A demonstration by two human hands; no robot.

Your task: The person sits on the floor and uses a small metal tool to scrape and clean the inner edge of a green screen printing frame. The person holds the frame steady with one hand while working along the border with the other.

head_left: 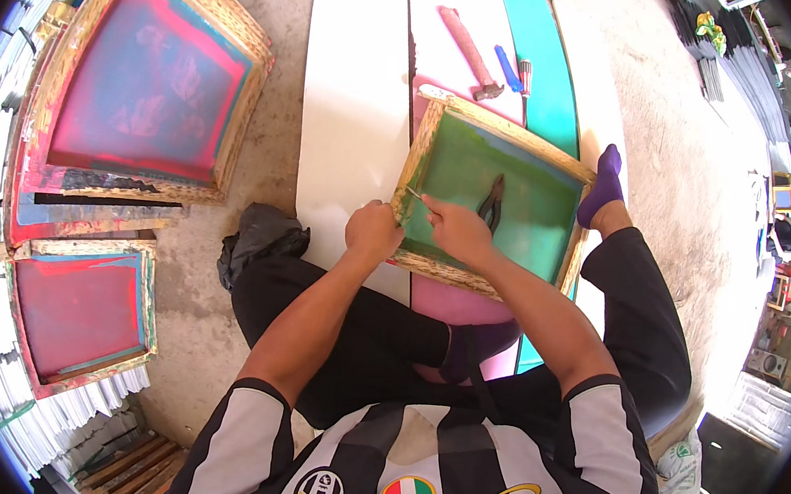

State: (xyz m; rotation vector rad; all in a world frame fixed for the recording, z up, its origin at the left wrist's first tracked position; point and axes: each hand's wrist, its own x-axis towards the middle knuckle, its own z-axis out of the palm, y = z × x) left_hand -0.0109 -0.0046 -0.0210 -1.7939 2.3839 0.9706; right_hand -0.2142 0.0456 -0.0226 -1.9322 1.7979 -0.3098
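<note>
A wooden-framed screen (564, 252) with green mesh lies tilted before me, partly over my lap. My left hand (375, 231) is closed around the left side of its frame, near the lower corner. In my right hand (458, 231), above the mesh, the fingers pinch a thin metal tool (413, 192). Its tip meets the inner edge of the left frame bar; its kind is too small to make out. Dark pliers (490, 205) lie on the mesh, just beyond my right hand.
Beyond the screen lie a hammer (469, 54), a blue-handled tool (508, 70) and a screwdriver (525, 77) on coloured boards (356, 102). Other framed screens (151, 84) stand at left. A black plastic bag (266, 243) sits by my knee. My foot (602, 185) is beside the frame's right corner.
</note>
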